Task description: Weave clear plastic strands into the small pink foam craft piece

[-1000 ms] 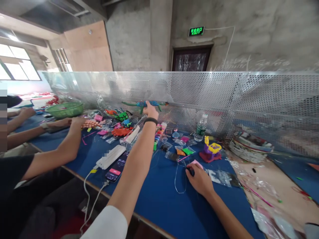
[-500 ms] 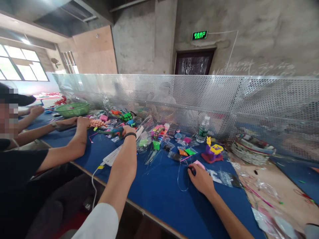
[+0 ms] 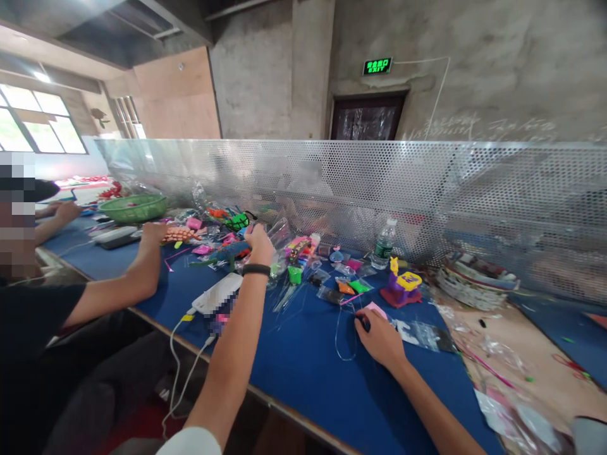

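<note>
Since a second ago the left hand (image 3: 260, 243) has come down from the screen, its fingers closed around a blue-green beaded lizard (image 3: 226, 253) above the counter (image 3: 303, 373). At four o'clock from it, the right hand (image 3: 379, 338) rests curled over a small dark bead (image 3: 363, 323), grip unclear.

workshop | bare concrete walls | exit sign (image 3: 377, 66) | shared bench (image 3: 308, 373) | perforated divider (image 3: 427, 189)

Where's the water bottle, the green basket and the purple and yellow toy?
water bottle (image 3: 383, 243), head view, on its label.
green basket (image 3: 133, 207), head view, on its front wall.
purple and yellow toy (image 3: 402, 285), head view, on its yellow top.
</note>
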The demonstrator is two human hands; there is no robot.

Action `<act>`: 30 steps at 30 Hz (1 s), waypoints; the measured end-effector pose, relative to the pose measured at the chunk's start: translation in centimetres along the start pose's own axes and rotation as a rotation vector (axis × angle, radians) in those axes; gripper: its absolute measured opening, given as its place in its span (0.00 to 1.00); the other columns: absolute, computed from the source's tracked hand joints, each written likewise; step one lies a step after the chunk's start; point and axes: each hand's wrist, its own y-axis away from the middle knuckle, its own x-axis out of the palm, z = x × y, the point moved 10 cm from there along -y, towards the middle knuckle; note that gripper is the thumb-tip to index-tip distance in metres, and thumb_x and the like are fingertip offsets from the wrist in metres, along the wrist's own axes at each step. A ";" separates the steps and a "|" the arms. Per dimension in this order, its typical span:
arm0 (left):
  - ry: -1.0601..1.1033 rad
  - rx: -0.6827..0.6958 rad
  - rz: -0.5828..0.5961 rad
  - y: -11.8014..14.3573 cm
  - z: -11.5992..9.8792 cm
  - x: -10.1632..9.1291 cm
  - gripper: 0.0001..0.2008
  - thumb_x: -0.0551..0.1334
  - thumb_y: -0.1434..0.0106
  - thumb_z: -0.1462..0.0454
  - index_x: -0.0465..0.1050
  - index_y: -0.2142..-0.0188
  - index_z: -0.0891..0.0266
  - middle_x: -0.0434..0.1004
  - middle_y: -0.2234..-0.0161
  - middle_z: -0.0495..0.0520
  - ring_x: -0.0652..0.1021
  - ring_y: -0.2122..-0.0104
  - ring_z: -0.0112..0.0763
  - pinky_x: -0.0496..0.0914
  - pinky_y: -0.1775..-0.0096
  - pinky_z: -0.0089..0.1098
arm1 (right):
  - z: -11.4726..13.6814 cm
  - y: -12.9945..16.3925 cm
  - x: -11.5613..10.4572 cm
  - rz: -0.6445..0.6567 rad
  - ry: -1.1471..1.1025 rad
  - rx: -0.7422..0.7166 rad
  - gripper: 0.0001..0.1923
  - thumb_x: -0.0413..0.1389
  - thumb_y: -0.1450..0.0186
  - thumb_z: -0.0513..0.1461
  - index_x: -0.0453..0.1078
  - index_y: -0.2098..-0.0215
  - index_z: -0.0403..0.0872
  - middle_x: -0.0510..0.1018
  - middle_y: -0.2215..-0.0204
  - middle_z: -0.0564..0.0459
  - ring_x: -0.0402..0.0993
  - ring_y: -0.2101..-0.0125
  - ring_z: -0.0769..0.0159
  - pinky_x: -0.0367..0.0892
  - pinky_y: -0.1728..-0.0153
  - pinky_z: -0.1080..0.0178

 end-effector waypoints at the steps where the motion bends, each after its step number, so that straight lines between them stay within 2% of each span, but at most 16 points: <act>1: -0.048 -0.005 0.106 1.7 0.7 1.7 0.12 0.63 0.34 0.62 0.73 0.53 0.64 0.77 0.58 0.56 0.78 0.59 0.33 0.74 0.56 0.37 | 0.1 0.0 -0.1 -0.002 -0.001 -0.004 0.13 0.50 0.31 0.42 0.73 0.53 0.52 0.78 0.55 0.51 0.76 0.59 0.61 0.63 0.66 0.64; 3: -0.245 0.057 0.493 6.7 2.3 6.1 0.05 0.65 0.38 0.65 0.76 0.62 0.62 0.77 0.66 0.53 0.78 0.64 0.31 0.72 0.58 0.32 | 0.2 0.1 -0.2 -0.007 -0.015 -0.022 0.12 0.50 0.31 0.41 0.73 0.53 0.51 0.78 0.55 0.51 0.76 0.58 0.62 0.64 0.65 0.64; 5: -0.529 0.230 0.967 14.0 4.4 9.3 0.02 0.65 0.40 0.66 0.76 0.66 0.60 0.78 0.68 0.53 0.78 0.66 0.33 0.70 0.58 0.31 | 0.2 0.0 -0.3 -0.016 -0.043 -0.033 0.12 0.50 0.31 0.40 0.74 0.54 0.51 0.78 0.56 0.51 0.76 0.57 0.63 0.64 0.63 0.65; 7: -0.750 0.363 1.093 18.6 6.4 9.0 0.03 0.62 0.37 0.65 0.76 0.66 0.60 0.78 0.70 0.55 0.78 0.68 0.36 0.69 0.60 0.33 | 0.1 -0.1 -0.3 -0.019 -0.059 -0.029 0.13 0.50 0.31 0.40 0.74 0.53 0.50 0.79 0.57 0.51 0.76 0.56 0.63 0.65 0.61 0.65; 9: -0.914 0.401 1.122 20.9 8.4 7.8 0.06 0.59 0.35 0.65 0.76 0.66 0.60 0.78 0.71 0.59 0.78 0.67 0.40 0.68 0.60 0.35 | -0.1 -0.1 -0.3 -0.019 -0.061 -0.025 0.14 0.51 0.32 0.40 0.74 0.52 0.49 0.79 0.57 0.51 0.76 0.55 0.62 0.65 0.59 0.65; 12: -1.023 0.377 1.200 22.5 11.2 6.3 0.06 0.60 0.36 0.63 0.75 0.64 0.62 0.79 0.68 0.63 0.80 0.65 0.45 0.68 0.60 0.36 | -0.1 -0.3 -0.1 -0.021 -0.054 -0.033 0.14 0.51 0.32 0.40 0.75 0.51 0.50 0.80 0.56 0.51 0.76 0.55 0.61 0.65 0.59 0.64; 16: -0.956 0.117 1.269 22.6 14.4 5.1 0.09 0.63 0.38 0.62 0.76 0.59 0.64 0.80 0.69 0.61 0.81 0.65 0.45 0.70 0.59 0.37 | -0.1 -0.5 0.0 -0.038 -0.052 -0.052 0.14 0.51 0.32 0.41 0.76 0.53 0.50 0.80 0.56 0.51 0.76 0.56 0.60 0.66 0.60 0.63; 18: -0.906 0.000 1.283 22.5 15.4 4.9 0.11 0.64 0.39 0.64 0.75 0.57 0.66 0.80 0.70 0.58 0.80 0.69 0.41 0.71 0.61 0.36 | -0.3 -0.6 0.0 -0.050 -0.062 -0.059 0.14 0.52 0.33 0.41 0.77 0.54 0.50 0.81 0.56 0.50 0.77 0.56 0.59 0.66 0.60 0.63; 20: -0.876 -0.062 1.297 22.5 15.9 5.1 0.12 0.62 0.37 0.65 0.72 0.54 0.67 0.80 0.70 0.57 0.79 0.73 0.35 0.73 0.64 0.34 | -0.5 -0.8 -0.1 -0.074 -0.098 -0.061 0.13 0.52 0.33 0.41 0.77 0.57 0.50 0.82 0.58 0.50 0.77 0.57 0.59 0.67 0.60 0.62; 23: -0.712 -0.206 1.257 22.3 16.2 5.6 0.12 0.60 0.34 0.67 0.69 0.51 0.67 0.80 0.64 0.58 0.80 0.72 0.29 0.75 0.65 0.31 | -0.9 -1.0 -0.7 -0.145 -0.230 -0.080 0.12 0.52 0.33 0.43 0.77 0.61 0.50 0.82 0.62 0.50 0.78 0.60 0.58 0.67 0.59 0.60; 27: -0.284 -0.474 1.157 22.1 15.8 6.2 0.10 0.67 0.38 0.67 0.73 0.58 0.66 0.80 0.60 0.58 0.81 0.65 0.29 0.75 0.56 0.35 | -1.2 -1.2 -2.0 -0.245 -0.443 -0.094 0.16 0.51 0.33 0.49 0.77 0.63 0.49 0.82 0.65 0.49 0.78 0.64 0.58 0.69 0.60 0.59; 30: -0.085 -0.573 1.110 22.2 15.6 6.5 0.12 0.70 0.41 0.67 0.73 0.58 0.65 0.80 0.60 0.57 0.81 0.62 0.30 0.72 0.48 0.39 | -1.7 -1.1 -2.7 -0.279 -0.610 -0.057 0.19 0.54 0.34 0.53 0.77 0.60 0.48 0.83 0.63 0.48 0.78 0.63 0.58 0.70 0.60 0.59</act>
